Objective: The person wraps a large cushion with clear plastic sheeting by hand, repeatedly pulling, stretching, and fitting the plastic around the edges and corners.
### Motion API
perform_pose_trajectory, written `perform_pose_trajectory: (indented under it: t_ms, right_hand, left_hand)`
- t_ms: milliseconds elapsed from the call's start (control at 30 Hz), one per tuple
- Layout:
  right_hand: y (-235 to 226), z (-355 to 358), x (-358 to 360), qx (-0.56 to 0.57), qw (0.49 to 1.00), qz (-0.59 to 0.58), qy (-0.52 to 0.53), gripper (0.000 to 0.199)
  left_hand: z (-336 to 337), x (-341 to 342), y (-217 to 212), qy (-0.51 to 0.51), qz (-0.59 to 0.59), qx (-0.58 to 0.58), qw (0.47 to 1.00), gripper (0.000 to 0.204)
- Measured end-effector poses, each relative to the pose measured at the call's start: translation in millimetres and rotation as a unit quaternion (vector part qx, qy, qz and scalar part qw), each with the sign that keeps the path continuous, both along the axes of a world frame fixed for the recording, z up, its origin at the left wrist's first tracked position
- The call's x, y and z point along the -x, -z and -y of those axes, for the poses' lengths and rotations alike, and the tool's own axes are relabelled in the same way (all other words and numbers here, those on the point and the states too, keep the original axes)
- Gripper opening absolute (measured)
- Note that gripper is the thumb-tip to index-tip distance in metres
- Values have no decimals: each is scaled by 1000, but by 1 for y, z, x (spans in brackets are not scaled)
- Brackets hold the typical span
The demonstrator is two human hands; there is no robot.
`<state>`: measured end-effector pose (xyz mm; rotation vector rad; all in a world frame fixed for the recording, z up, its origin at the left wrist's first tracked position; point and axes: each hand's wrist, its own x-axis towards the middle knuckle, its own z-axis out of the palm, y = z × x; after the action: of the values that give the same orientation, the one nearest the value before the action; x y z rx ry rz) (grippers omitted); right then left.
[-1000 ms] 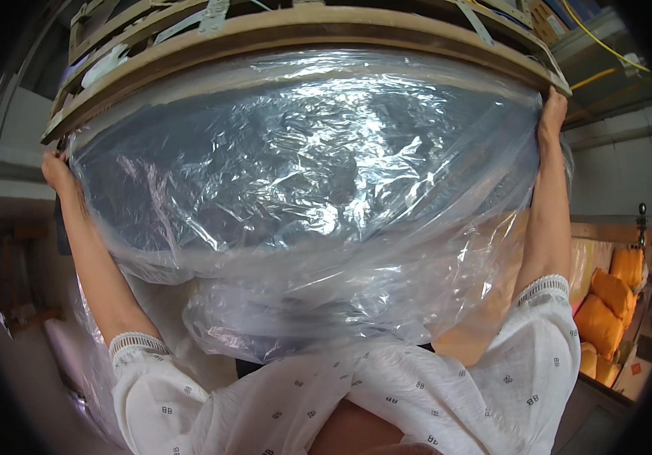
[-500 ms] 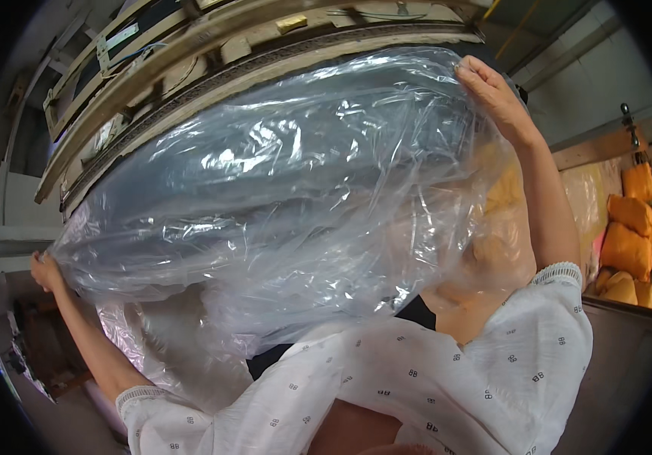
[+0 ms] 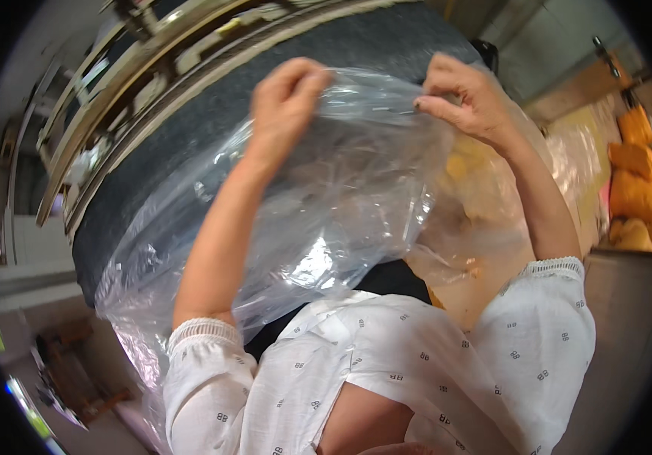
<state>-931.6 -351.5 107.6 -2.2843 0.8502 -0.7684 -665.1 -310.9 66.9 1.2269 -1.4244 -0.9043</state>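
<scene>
A large clear plastic sheet hangs crumpled and glossy in front of my body; its lower left part trails off past the dark work surface. My left hand is raised over the middle of that surface, its fingers closed on the sheet's upper edge. To its right, my right hand pinches the same edge with thumb and fingers, and a short stretch of plastic spans the gap between them. Through the sheet, blurry yellow and tan shapes show at the right. Whether the plastic is a single layer or a bag, I cannot tell.
Beneath the sheet lies a dark grey table covering. Along its far side runs a wooden frame with rails. Orange bundles are stacked at the right beside a wooden board. A brown wooden object stands at the lower left.
My left hand has come from the far left edge up to the middle, close to my right hand. The sheet has drawn back, baring the dark covering. My right hand has shifted slightly.
</scene>
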Motion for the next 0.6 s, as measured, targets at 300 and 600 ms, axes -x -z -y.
perform_pose_trajectory:
  t_ms: [300, 600]
  right_hand:
    - [227, -113, 336, -273, 665, -692, 68, 24]
    - [88, 59, 323, 79, 672, -585, 447, 23]
  left_hand:
    - [-102, -222, 45, -273, 213, -5, 938, 18]
    - [-305, -526, 60, -485, 415, -156, 754, 34]
